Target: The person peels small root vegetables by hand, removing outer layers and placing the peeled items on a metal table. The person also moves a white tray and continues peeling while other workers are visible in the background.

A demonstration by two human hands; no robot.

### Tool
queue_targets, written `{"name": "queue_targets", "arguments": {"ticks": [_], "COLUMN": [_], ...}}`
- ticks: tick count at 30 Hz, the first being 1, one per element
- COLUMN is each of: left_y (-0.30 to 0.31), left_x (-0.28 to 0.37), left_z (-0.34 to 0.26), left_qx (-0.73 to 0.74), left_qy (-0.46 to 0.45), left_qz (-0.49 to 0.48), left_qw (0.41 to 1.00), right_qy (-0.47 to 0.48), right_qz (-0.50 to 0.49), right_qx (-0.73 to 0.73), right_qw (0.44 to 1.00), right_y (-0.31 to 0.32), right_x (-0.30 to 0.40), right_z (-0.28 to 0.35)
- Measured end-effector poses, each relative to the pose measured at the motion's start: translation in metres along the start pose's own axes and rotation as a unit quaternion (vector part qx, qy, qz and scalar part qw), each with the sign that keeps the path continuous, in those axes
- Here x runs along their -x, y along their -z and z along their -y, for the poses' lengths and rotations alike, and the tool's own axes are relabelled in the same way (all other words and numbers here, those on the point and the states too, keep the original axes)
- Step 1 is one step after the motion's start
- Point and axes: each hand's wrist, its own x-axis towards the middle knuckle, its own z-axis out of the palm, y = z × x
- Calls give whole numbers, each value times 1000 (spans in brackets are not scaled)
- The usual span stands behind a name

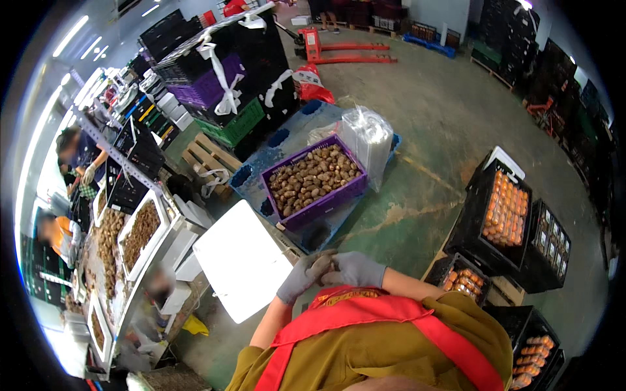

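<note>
My left hand and my right hand, both in grey work gloves with soiled fingers, meet in front of my red apron. Their fingers touch or overlap, and I cannot tell whether anything small is between them. Left of them lies a white foam-like panel. Beyond my hands, a purple plastic crate full of small brown tubers, seemingly taro, rests on a blue plastic pallet. A bundle of clear plastic bags stands against the crate's far right corner.
At left, a worktable holds loose tubers and white foam trays; two people are beside it. Strapped crates tower behind the pallet. A red pallet jack is farther back. Black crates with packed orange produce stand right.
</note>
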Motion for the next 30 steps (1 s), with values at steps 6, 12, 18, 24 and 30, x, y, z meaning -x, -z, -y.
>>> {"name": "queue_targets", "arguments": {"ticks": [6,12,18,24,30], "left_y": [54,85,88,92,78], "left_x": [80,123,137,126,110], "left_z": [23,24,29,23,25], "left_qx": [-13,46,111,88,88], "left_qy": [20,26,43,44,72], "left_qz": [-69,-118,-177,-179,-172], "left_qw": [997,992,977,979,979], "right_qy": [40,85,119,144,154], "right_qz": [74,133,216,170,167], "right_qx": [30,60,52,71,69], "right_qw": [996,986,968,972,971], "right_y": [-72,-98,-104,-86,-72], "right_x": [-52,-83,-107,-105,-97], "right_z": [39,74,81,85,73]}}
